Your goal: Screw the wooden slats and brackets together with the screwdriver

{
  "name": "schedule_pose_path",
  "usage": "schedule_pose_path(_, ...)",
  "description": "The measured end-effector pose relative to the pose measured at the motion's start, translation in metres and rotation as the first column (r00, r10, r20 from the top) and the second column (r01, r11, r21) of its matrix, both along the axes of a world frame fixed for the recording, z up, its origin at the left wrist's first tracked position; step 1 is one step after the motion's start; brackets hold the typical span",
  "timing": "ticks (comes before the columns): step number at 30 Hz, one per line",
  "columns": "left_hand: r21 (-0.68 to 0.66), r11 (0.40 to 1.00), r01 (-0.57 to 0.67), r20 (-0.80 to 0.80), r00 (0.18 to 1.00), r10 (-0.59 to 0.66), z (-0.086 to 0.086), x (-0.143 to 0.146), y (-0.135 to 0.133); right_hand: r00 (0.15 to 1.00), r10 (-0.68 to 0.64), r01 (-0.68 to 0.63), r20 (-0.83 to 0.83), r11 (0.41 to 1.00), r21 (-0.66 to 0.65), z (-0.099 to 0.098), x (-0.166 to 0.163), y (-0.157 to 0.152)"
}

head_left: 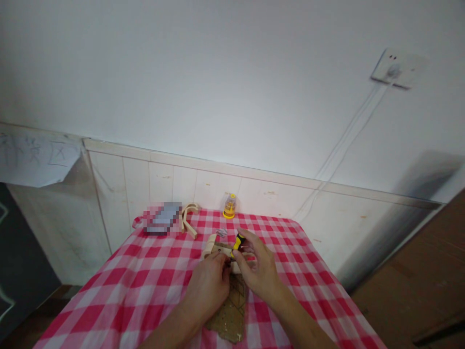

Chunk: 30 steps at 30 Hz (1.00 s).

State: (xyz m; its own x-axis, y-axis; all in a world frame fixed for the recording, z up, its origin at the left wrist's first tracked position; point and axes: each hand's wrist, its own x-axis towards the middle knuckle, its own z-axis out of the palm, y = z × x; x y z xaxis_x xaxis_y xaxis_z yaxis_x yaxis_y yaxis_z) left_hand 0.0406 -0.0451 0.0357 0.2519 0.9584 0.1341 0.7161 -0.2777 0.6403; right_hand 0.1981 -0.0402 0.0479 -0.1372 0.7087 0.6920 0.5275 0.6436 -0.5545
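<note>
A yellow-and-black screwdriver (238, 242) is tilted in my right hand (262, 269), its handle held between fingers and thumb. The tool's lower end points down at a light wooden piece with a curved end (208, 246). My left hand (209, 280) is closed against that piece, its fingertips pinched together close to the screwdriver's tip. What lies between those fingertips is too small to make out. Beneath both hands lies a worn brown board (232, 315) with marks and scratches on its surface.
A red-and-white checked cloth (145, 286) covers the table. At its back stand a yellow-based clear container (229, 207) and curved wooden parts (189, 220), beside a blurred flat item (162, 219). A small clear packet (222, 232) lies past my hands. The wall (218, 97) rises behind.
</note>
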Motion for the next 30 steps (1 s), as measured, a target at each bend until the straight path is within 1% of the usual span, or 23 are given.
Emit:
schedule_pose_path(8, 0.023, 1.000, 0.003, 0.003, 1.000, -0.003, -0.0012, -0.0001, 0.0003, 1.000, 0.010, -0.011, -0.018, 1.000, -0.022, 0.0011, 0.0009, -0.0005)
schedule_pose_path(15, 0.042, 0.999, 0.002, 0.013, 1.000, -0.002, -0.0022, -0.0007, -0.0002, 1.000, -0.009, 0.009, -0.012, 1.000, -0.006, 0.0013, 0.0005, -0.0003)
schedule_pose_path(22, 0.038, 0.999, -0.001, 0.005, 1.000, 0.000, -0.0015, 0.0001, 0.0000, 1.000, -0.013, 0.013, -0.020, 1.000, -0.016, -0.0042, 0.0019, 0.0025)
schedule_pose_path(30, 0.019, 1.000, -0.003, -0.004, 1.000, 0.003, -0.0025, -0.0003, 0.0005, 1.000, -0.017, 0.017, -0.020, 1.000, -0.005, -0.0031, 0.0015, 0.0031)
